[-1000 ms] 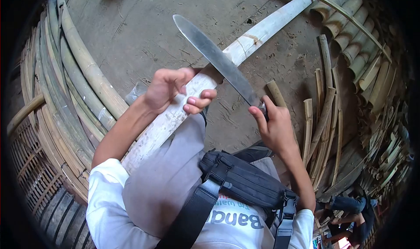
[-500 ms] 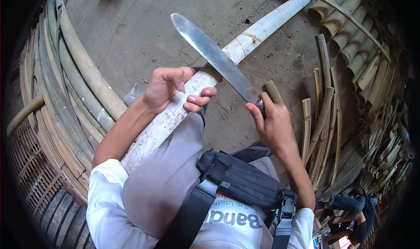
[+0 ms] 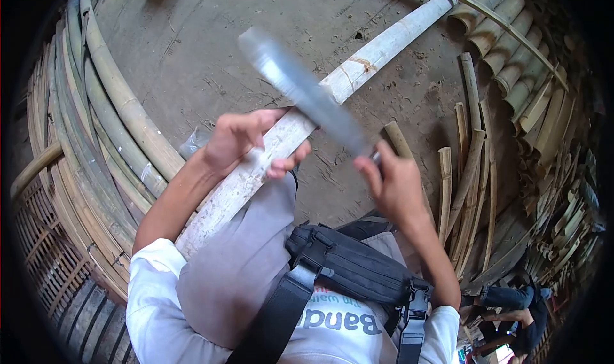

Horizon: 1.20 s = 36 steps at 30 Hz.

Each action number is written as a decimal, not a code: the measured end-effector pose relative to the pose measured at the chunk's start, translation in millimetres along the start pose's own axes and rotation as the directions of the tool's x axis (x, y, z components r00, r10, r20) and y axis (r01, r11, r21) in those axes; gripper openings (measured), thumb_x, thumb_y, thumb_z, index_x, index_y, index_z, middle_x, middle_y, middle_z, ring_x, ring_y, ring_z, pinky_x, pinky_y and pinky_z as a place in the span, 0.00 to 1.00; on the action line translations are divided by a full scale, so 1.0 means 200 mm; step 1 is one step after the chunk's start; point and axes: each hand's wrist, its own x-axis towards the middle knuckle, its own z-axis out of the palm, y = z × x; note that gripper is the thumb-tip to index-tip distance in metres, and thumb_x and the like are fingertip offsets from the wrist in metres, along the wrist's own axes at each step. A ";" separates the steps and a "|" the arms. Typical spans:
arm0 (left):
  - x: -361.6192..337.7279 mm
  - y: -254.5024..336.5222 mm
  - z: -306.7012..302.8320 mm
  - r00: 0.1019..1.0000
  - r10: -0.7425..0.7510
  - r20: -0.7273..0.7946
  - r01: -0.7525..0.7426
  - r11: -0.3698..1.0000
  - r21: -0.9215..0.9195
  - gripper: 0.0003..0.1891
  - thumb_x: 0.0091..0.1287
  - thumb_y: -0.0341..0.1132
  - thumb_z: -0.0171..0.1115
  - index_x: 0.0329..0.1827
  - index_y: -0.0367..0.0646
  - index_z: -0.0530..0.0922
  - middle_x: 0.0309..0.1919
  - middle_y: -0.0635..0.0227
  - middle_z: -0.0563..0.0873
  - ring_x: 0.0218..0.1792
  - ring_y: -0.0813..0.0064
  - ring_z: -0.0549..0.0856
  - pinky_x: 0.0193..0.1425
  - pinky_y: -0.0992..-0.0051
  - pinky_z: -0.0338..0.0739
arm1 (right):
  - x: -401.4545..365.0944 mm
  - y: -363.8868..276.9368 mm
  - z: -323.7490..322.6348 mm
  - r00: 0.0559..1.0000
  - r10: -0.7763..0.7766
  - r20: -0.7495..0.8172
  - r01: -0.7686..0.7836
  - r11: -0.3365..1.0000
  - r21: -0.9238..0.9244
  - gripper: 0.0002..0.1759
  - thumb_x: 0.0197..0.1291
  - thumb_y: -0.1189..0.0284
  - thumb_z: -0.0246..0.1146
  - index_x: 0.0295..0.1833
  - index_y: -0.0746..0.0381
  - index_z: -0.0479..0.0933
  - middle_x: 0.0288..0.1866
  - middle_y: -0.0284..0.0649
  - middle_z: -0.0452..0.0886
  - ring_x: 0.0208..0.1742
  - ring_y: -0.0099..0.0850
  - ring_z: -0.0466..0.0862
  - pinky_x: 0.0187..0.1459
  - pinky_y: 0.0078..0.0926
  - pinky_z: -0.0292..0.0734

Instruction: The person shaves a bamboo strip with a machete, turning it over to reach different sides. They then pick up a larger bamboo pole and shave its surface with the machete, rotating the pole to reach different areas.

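Note:
A long whitish pole [image 3: 246,175] slants from my lap up to the top right, with a brownish mark on its upper part. My left hand [image 3: 246,143] is wrapped round its lower half, thumb on one side and fingertips on the other. In my right hand [image 3: 393,175] is the handle of a large knife [image 3: 307,99]. Its broad metal blade, blurred by motion, lies across the pole just above my left hand and points to the upper left. Whether the edge touches the pole I cannot tell.
Long bamboo poles [image 3: 125,102] curve along the left beside a woven slatted panel [image 3: 54,239]. Split bamboo strips [image 3: 476,172] lie at the right, below thick bamboo pieces [image 3: 495,31]. Another person [image 3: 527,319] is at the bottom right. A black waist bag [image 3: 355,258] crosses my front.
The blade has shifted slightly downward and is now blurred. My right hand has moved a little left, and my left hand's fingers have moved slightly on the pole.

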 end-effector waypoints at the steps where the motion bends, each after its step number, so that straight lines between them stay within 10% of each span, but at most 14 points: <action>1: -0.02 -0.01 0.00 0.996 0.009 0.083 -0.017 0.995 0.095 0.44 0.45 0.31 0.50 0.72 0.32 0.53 0.37 0.46 0.77 0.24 0.70 0.76 0.27 0.73 0.75 | 0.04 0.04 -0.02 0.987 0.158 -0.003 -0.156 0.980 0.126 0.25 0.68 0.53 0.61 0.34 0.66 0.71 0.16 0.53 0.74 0.16 0.52 0.75 0.21 0.42 0.69; 6: -0.20 -0.04 0.01 0.989 -0.145 0.013 0.144 0.986 0.084 0.43 0.44 0.25 0.54 0.71 0.42 0.56 0.30 0.51 0.75 0.14 0.74 0.67 0.17 0.76 0.65 | -0.04 0.03 -0.02 0.997 0.077 0.011 -0.077 0.992 0.104 0.24 0.68 0.54 0.62 0.34 0.65 0.71 0.17 0.53 0.75 0.19 0.54 0.78 0.22 0.45 0.71; 8: -0.22 -0.05 0.00 0.958 -0.233 -0.165 0.211 0.967 -0.142 0.36 0.51 0.22 0.53 0.68 0.38 0.58 0.28 0.57 0.72 0.13 0.80 0.64 0.14 0.79 0.57 | -0.09 -0.01 0.03 0.991 -0.050 0.125 0.042 0.997 0.071 0.24 0.67 0.51 0.61 0.36 0.63 0.71 0.17 0.52 0.76 0.21 0.54 0.81 0.23 0.48 0.73; 10: -0.22 -0.05 -0.02 0.959 -0.231 -0.165 0.234 0.972 0.001 0.22 0.62 0.23 0.56 0.60 0.34 0.65 0.23 0.66 0.68 0.14 0.85 0.62 0.14 0.80 0.53 | -0.07 0.01 0.02 0.991 -0.089 0.103 0.081 0.993 0.084 0.23 0.67 0.52 0.61 0.35 0.63 0.72 0.17 0.52 0.76 0.19 0.52 0.80 0.22 0.47 0.72; 12: -0.19 -0.06 0.03 0.963 -0.207 -0.172 0.238 0.954 0.184 0.08 0.71 0.30 0.58 0.45 0.35 0.70 0.20 0.77 0.63 0.15 0.89 0.61 0.14 0.82 0.55 | 0.01 0.02 -0.07 0.976 0.178 0.123 -0.199 0.962 0.186 0.23 0.68 0.52 0.61 0.34 0.63 0.73 0.16 0.50 0.76 0.18 0.50 0.80 0.22 0.44 0.72; 14: -0.19 -0.05 0.05 0.963 -0.216 -0.161 0.241 0.957 0.159 0.08 0.74 0.32 0.57 0.45 0.36 0.70 0.20 0.79 0.63 0.15 0.90 0.61 0.15 0.83 0.54 | 0.02 0.04 -0.09 0.954 0.290 0.079 -0.300 0.938 0.176 0.24 0.68 0.53 0.62 0.34 0.65 0.73 0.16 0.50 0.76 0.18 0.48 0.80 0.22 0.42 0.72; 18: -0.17 -0.05 0.06 0.957 -0.226 -0.182 0.257 0.951 0.174 0.08 0.74 0.32 0.57 0.46 0.38 0.69 0.21 0.80 0.62 0.15 0.91 0.60 0.15 0.84 0.54 | -0.11 -0.09 -0.03 0.988 -0.028 0.151 0.022 0.999 0.043 0.27 0.67 0.50 0.61 0.35 0.66 0.71 0.16 0.53 0.75 0.23 0.57 0.79 0.26 0.48 0.74; 36: -0.15 -0.05 0.03 0.961 -0.232 -0.148 0.246 0.966 0.084 0.09 0.72 0.24 0.54 0.52 0.33 0.69 0.22 0.76 0.63 0.16 0.90 0.60 0.16 0.84 0.51 | -0.06 -0.08 0.05 0.996 -0.040 0.078 0.036 0.998 0.046 0.26 0.68 0.50 0.60 0.33 0.64 0.71 0.16 0.52 0.76 0.22 0.55 0.81 0.23 0.47 0.74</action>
